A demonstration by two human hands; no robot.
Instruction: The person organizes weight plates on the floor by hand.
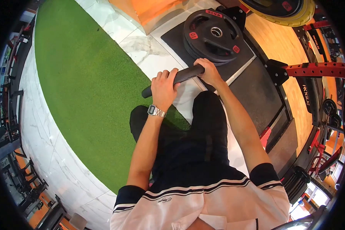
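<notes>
Both my hands grip the rim of a black weight plate (184,75) that I see edge-on in front of my legs. My left hand (163,87), with a silver watch on its wrist, is closed over the plate's near end. My right hand (207,71) is closed over its far end. Just beyond it a stack of black weight plates (214,36) with red labels lies flat on a dark rubber mat (253,82).
A strip of green turf (84,80) runs on my left, bordered by white marble floor (149,50). A red rack frame (314,69) stands at the right. A yellow-rimmed plate (291,13) lies at the top right. Gym machines line the far left edge.
</notes>
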